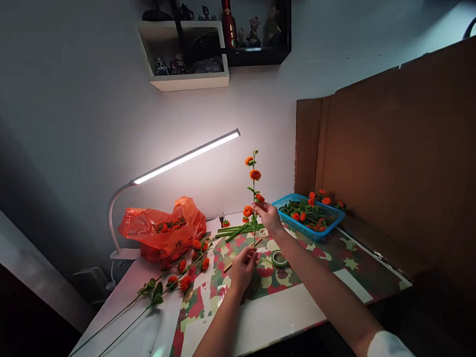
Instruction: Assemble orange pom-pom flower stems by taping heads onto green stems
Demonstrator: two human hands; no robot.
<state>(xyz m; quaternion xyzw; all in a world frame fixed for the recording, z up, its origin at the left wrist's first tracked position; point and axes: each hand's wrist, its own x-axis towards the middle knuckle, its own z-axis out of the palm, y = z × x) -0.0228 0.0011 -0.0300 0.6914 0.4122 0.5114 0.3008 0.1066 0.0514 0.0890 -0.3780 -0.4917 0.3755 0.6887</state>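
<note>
Upright over the table stands an artificial flower stem (254, 185) with several orange blooms and small green leaves. My left hand (244, 266) is closed around its lower end. Higher up, my right hand (268, 217) pinches at an orange bloom on the same stem. Just behind my hands lie several bare green stems (236, 229). A roll of green tape (279, 259) rests to the right of my left hand, and a pale tape roll (263, 232) sits behind it. Under my left hand is a thin brown stick (227, 267), partly covered.
Finished-looking orange flower stems (183, 283) lie at the left. Behind them are an orange plastic bag (188, 217) and a lit desk lamp (185, 156). A blue basket (317, 235) of flowers and leaves stands at the right, beside a tall cardboard panel (398, 155). A shelf (190, 84) hangs above.
</note>
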